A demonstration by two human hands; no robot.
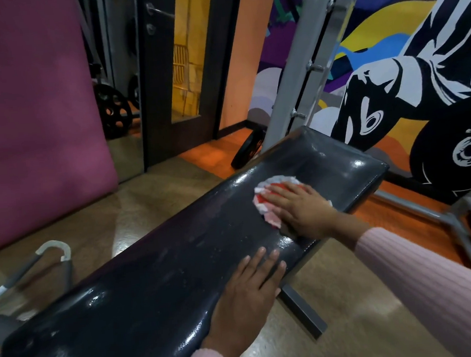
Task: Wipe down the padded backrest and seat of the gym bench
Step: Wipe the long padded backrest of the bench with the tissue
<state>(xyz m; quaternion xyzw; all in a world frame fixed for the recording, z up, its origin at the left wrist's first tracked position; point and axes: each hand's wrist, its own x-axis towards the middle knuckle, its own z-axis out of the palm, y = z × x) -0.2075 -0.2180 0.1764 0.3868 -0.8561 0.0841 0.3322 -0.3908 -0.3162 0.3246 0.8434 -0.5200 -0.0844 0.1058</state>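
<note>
Head view: weight plate point(247, 151) and pink mat point(34, 109) beyond bench point(153, 292).

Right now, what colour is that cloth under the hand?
Red and white cloth, seen in the head view.

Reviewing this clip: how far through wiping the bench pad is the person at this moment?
Partway, as far as one frame shows. Done: the black bench pad shines wet around and near the cloth. In hand: the right hand presses a red-and-white cloth flat near the pad's far end, while the left hand rests open on the near edge. Left: the far end past the cloth; the duller, speckled middle may need another pass.
</note>
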